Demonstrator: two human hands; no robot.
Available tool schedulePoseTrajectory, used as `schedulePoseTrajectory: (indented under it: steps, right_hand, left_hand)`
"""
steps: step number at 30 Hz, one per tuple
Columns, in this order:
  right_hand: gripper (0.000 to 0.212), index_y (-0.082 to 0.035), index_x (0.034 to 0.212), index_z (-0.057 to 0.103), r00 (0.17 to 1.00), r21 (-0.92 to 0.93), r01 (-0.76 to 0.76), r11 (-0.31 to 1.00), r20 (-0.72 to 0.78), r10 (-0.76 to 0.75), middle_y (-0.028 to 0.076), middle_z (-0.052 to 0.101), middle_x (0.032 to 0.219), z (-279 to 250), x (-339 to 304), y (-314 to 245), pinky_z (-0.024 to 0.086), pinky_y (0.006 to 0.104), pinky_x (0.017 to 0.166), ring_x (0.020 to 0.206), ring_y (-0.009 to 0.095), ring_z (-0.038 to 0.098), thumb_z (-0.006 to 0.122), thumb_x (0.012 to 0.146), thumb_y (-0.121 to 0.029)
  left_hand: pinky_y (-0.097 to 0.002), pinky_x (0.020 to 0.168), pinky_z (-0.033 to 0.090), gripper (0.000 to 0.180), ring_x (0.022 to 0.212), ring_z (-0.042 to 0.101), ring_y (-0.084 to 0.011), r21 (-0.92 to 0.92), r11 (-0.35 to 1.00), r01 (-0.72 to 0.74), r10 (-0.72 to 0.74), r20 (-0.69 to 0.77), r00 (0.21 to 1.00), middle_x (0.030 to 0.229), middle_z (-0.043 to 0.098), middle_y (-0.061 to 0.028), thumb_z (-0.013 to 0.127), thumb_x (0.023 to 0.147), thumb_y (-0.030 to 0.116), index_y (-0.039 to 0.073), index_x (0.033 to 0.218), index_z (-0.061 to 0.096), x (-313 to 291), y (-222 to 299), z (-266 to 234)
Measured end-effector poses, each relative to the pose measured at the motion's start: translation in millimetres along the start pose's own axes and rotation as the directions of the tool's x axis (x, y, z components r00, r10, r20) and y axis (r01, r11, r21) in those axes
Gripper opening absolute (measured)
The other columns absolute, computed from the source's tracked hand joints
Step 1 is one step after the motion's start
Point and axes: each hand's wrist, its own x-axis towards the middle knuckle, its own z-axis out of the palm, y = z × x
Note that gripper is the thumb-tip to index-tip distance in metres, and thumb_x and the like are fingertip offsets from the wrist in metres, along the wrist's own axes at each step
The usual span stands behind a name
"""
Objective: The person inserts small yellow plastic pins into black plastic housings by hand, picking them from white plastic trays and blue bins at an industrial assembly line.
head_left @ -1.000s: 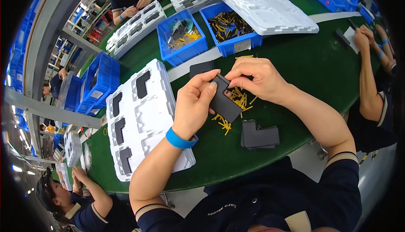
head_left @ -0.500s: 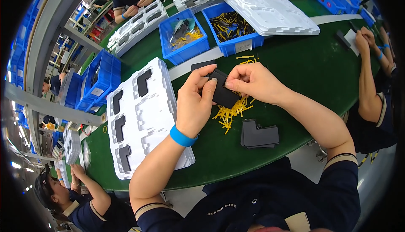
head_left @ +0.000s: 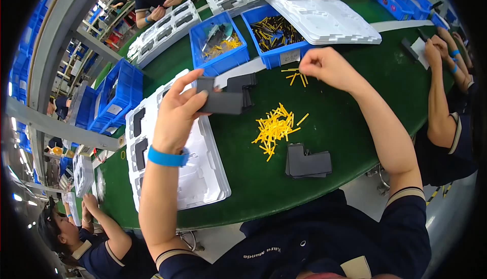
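Note:
My left hand (head_left: 177, 106) grips a flat black L-shaped piece (head_left: 223, 103) between thumb and fingers, above the right edge of a white moulded tray (head_left: 203, 152). Behind that piece lies a stack of similar black pieces (head_left: 247, 82) on the green table. My right hand (head_left: 329, 68) is raised in front of a blue bin of yellow and black strips (head_left: 276, 33), its fingers curled together; whatever they may hold is hidden. Below and left of it are a few loose yellow strips (head_left: 295, 76). A larger pile of yellow strips (head_left: 274, 129) lies mid-table, with another black stack (head_left: 309, 163) nearer me.
Left of that bin stands a blue bin (head_left: 219, 45) with clear bags and yellow strips. White trays (head_left: 324, 20) lean over the bins' right side. A grey metal frame (head_left: 50, 40) rises at the left. Co-workers sit across the table, at the left and at the right.
My hands have moved apart. The left carried the black piece leftward over the tray and turned it; the right let go of it and moved up and right toward the bin.

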Motion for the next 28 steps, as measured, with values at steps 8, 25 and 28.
schedulePoseTrajectory:
  steps: [8,25,28]
  right_hand:
    - [0.006,-0.006,0.078,0.062,0.988,-0.385,0.154,0.910,0.028,-0.155,0.009,0.058,0.082,25,-6,-14,0.047,0.0359,0.070,0.078,0.028,0.059,0.067,0.074,-0.008]
    - [0.006,0.001,0.083,0.055,0.995,-0.269,0.104,0.957,0.028,-0.101,0.008,0.051,0.079,19,-18,-49,0.042,0.0272,0.059,0.065,0.015,0.051,0.058,0.079,0.004]
    - [0.007,-0.001,0.084,0.059,0.992,-0.224,0.033,0.974,0.130,-0.004,0.006,0.053,0.082,15,-19,-46,0.045,0.0256,0.062,0.067,0.015,0.054,0.062,0.079,0.001]
  left_hand:
    - [-0.0214,0.060,0.045,0.039,0.078,0.058,-0.0089,0.275,0.930,0.243,-0.128,-0.376,0.917,0.090,0.063,-0.0031,0.059,0.087,0.011,0.006,0.125,0.053,-32,-35,-109]
    - [-0.0351,0.070,0.046,0.017,0.081,0.057,-0.0254,0.887,0.443,0.133,0.307,-0.289,0.907,0.092,0.056,-0.0085,0.073,0.073,0.020,0.010,0.080,0.062,-33,-35,-82]
    - [-0.0357,0.070,0.046,0.013,0.082,0.058,-0.0254,0.844,0.533,0.055,0.365,-0.288,0.885,0.092,0.056,-0.0089,0.072,0.075,0.019,0.012,0.081,0.062,-27,-27,-66]
